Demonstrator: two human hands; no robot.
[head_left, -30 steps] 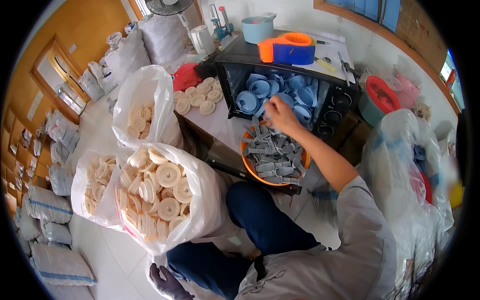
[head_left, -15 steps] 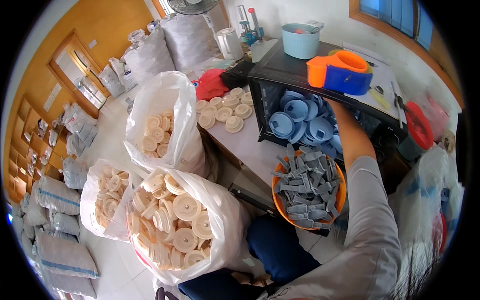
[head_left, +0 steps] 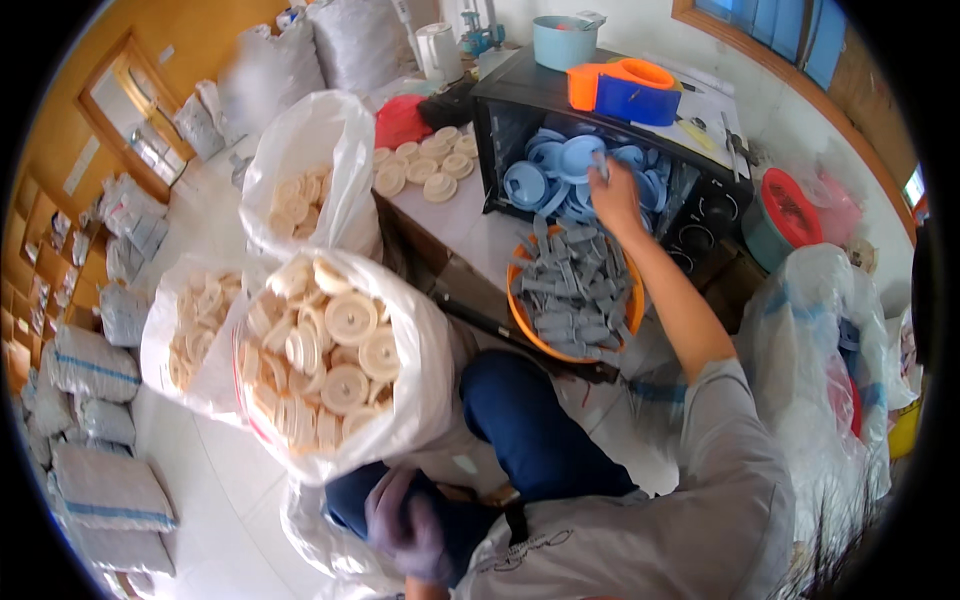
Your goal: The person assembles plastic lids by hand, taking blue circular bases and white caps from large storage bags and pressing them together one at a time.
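Observation:
My right hand (head_left: 612, 200) reaches forward over the orange basin (head_left: 528, 322) of grey plastic pieces (head_left: 575, 290). Its fingertips pinch a small grey piece at the mouth of the black open-fronted box (head_left: 700, 215), right above the blue plastic discs (head_left: 555, 170) piled inside. My left hand (head_left: 405, 520), in a purple glove, lies low by my blue-trousered knee at the bottom of the view with its fingers curled; whether it holds anything is hidden. A white sack of cream round discs (head_left: 330, 350) stands just left of my knee.
Two more white sacks of cream discs (head_left: 300, 200) (head_left: 195, 320) stand to the left. Loose cream discs (head_left: 425, 165) lie on the white table. An orange and blue tape dispenser (head_left: 625, 90) sits on the box. Filled bags (head_left: 830, 330) crowd the right; stacked sacks (head_left: 100, 490) line the floor at left.
My right hand has lifted from the orange basin of grey pieces up to the blue discs in the black box. The view has swung and moved closer.

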